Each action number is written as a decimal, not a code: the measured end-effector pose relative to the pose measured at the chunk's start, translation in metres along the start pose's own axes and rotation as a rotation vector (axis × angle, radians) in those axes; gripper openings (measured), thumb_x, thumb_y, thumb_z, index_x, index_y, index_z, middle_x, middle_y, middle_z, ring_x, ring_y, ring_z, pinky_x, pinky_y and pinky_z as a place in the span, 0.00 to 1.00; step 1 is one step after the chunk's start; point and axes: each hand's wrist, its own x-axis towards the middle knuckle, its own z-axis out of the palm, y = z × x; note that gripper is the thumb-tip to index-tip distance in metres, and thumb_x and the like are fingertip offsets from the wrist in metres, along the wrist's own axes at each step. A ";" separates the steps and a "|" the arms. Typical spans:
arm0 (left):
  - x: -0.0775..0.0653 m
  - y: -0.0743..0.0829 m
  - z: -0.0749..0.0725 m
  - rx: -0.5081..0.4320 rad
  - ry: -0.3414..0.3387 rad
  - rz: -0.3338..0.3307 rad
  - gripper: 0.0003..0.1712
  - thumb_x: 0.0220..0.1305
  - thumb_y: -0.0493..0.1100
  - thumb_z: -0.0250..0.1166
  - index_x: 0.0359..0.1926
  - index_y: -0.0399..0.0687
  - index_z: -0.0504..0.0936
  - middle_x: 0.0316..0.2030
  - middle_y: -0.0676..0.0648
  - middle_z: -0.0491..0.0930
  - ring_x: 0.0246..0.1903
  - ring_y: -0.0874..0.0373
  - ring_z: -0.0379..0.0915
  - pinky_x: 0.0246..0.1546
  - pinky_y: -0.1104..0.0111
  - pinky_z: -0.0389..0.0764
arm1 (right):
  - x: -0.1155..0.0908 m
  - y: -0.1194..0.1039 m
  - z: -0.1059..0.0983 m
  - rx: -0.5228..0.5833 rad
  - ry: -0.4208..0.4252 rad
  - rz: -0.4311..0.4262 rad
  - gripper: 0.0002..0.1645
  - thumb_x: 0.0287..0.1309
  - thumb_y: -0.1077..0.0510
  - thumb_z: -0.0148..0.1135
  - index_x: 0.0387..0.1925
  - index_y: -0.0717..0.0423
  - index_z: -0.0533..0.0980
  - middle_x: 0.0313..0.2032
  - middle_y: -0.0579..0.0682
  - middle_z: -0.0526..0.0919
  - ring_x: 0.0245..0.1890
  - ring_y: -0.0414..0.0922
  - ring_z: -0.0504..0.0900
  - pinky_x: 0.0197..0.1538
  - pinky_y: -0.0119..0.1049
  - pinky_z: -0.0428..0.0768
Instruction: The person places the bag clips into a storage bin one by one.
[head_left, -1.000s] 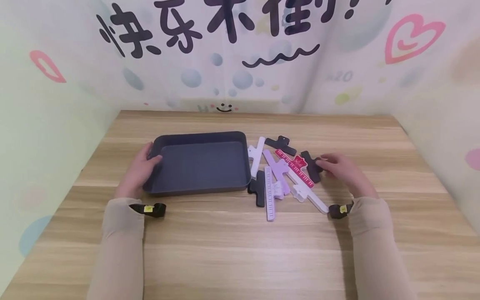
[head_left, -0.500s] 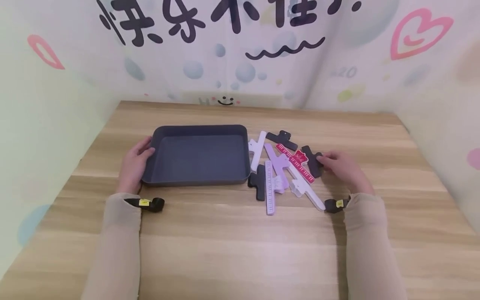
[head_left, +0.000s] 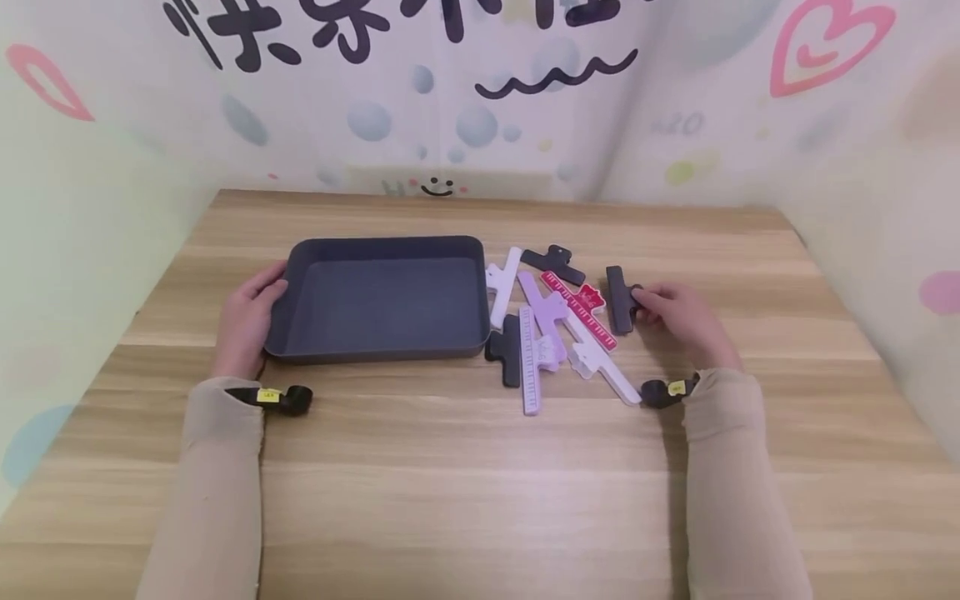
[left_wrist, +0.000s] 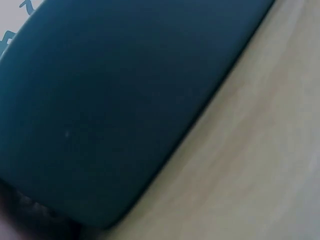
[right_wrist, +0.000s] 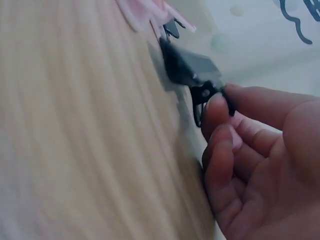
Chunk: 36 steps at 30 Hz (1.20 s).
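Observation:
My right hand (head_left: 686,321) pinches the handle of a black bulldog-style clip (head_left: 620,300) between thumb and fingertips. In the right wrist view, that black clip (right_wrist: 192,70) is tilted close to the wood surface, and the other fingers are curled below it. At the left, my left hand (head_left: 243,321) holds the left edge of a dark rectangular tray (head_left: 375,356), its thumb at the rim and the other fingers partly hidden. The left wrist view is mostly filled by the tray's outer wall (left_wrist: 125,110).
Between tray and right hand lie several clips: a red one (head_left: 577,308), a purple one (head_left: 543,304), a lilac one (head_left: 530,362), white ones (head_left: 611,375) and black ones (head_left: 510,350). They partly overlap. A printed cloth wall (head_left: 442,125) rises behind the wooden table (head_left: 450,500).
The right hand has taken hold of the black clip and drawn it away from the red one. My left thumb has shifted back from inside the tray to its rim. The head view has tilted.

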 end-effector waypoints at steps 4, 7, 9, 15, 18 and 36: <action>-0.001 0.001 -0.004 -0.029 0.006 -0.022 0.25 0.63 0.53 0.53 0.61 0.55 0.68 0.61 0.55 0.63 0.59 0.65 0.53 0.60 0.67 0.52 | 0.002 -0.004 -0.002 0.143 0.009 -0.006 0.29 0.57 0.40 0.51 0.46 0.60 0.71 0.32 0.48 0.76 0.34 0.44 0.71 0.39 0.34 0.71; 0.001 0.002 -0.007 -0.051 0.004 -0.026 0.25 0.62 0.52 0.54 0.60 0.56 0.69 0.61 0.55 0.63 0.59 0.65 0.54 0.60 0.67 0.52 | 0.000 -0.008 -0.003 0.362 -0.003 0.013 0.26 0.58 0.44 0.52 0.47 0.62 0.69 0.31 0.48 0.74 0.30 0.40 0.72 0.35 0.30 0.73; 0.003 0.003 -0.009 -0.054 0.000 -0.017 0.25 0.62 0.52 0.55 0.60 0.57 0.69 0.61 0.56 0.64 0.59 0.65 0.54 0.59 0.67 0.52 | -0.001 -0.012 -0.003 0.481 0.004 0.026 0.24 0.59 0.46 0.52 0.47 0.62 0.68 0.31 0.48 0.73 0.29 0.38 0.72 0.33 0.29 0.73; 0.003 0.002 -0.010 -0.073 -0.001 0.012 0.25 0.61 0.50 0.56 0.60 0.55 0.69 0.60 0.55 0.65 0.58 0.64 0.56 0.58 0.72 0.55 | -0.004 -0.031 0.003 0.548 0.077 0.021 0.26 0.55 0.46 0.56 0.47 0.61 0.70 0.38 0.52 0.70 0.34 0.40 0.72 0.39 0.30 0.74; 0.001 0.001 -0.010 -0.092 0.006 0.017 0.25 0.61 0.49 0.57 0.59 0.54 0.70 0.59 0.54 0.66 0.57 0.64 0.57 0.56 0.75 0.57 | -0.006 -0.043 0.008 0.597 0.120 -0.010 0.26 0.53 0.46 0.59 0.46 0.62 0.71 0.37 0.53 0.70 0.33 0.41 0.72 0.37 0.30 0.75; 0.005 -0.004 -0.003 -0.130 0.013 0.056 0.24 0.61 0.44 0.58 0.58 0.48 0.70 0.56 0.49 0.70 0.53 0.61 0.62 0.45 0.81 0.64 | -0.013 -0.089 0.066 0.667 0.065 -0.092 0.19 0.55 0.50 0.59 0.43 0.59 0.72 0.34 0.52 0.74 0.31 0.43 0.73 0.33 0.29 0.75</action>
